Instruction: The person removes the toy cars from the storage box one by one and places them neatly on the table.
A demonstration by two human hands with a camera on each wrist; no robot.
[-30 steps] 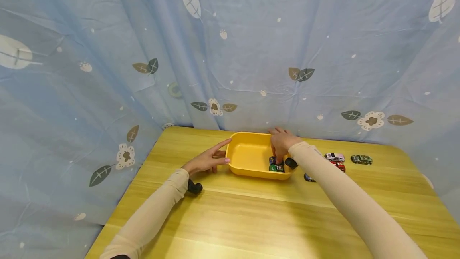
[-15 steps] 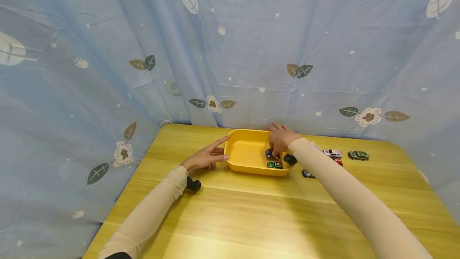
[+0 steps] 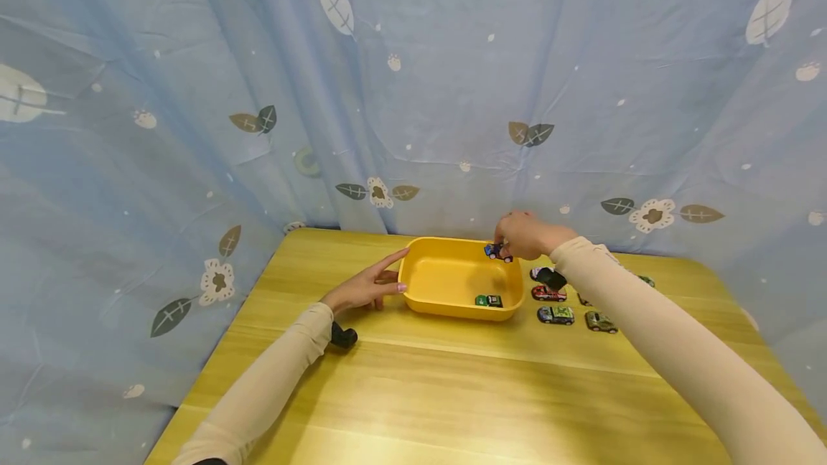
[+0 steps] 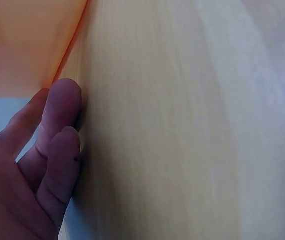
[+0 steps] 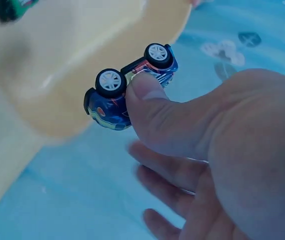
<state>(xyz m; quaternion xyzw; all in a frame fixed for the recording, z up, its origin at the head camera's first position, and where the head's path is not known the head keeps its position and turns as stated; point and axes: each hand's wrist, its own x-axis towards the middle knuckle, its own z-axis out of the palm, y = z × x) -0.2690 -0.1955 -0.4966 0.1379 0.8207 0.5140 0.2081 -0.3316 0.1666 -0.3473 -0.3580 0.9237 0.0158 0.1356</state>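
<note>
My right hand (image 3: 525, 237) pinches a blue toy car (image 3: 499, 252) above the back right corner of a yellow plastic bin (image 3: 446, 309). In the right wrist view the thumb presses this toy car (image 5: 127, 87) on its side, and its white-hubbed wheels show. The other fingers are spread below it. A green toy car (image 3: 489, 301) lies inside the bin near its front right corner. At the bin's left end rests my left hand (image 3: 365, 288), thumb and index finger extended along the wall. Its lower fingers (image 4: 62, 107) are close to the tabletop in the left wrist view.
Right of the bin, several toy cars stand on the wooden table (image 3: 413, 393), among them a red car (image 3: 549, 293), a green-and-blue car (image 3: 555, 315) and a camouflage car (image 3: 601, 321). My right forearm partly covers others. A blue patterned curtain (image 3: 446, 92) hangs behind the table.
My right hand has lifted the blue toy car from the bin floor up to the back right rim. The green car stays inside. My left hand keeps its place at the bin.
</note>
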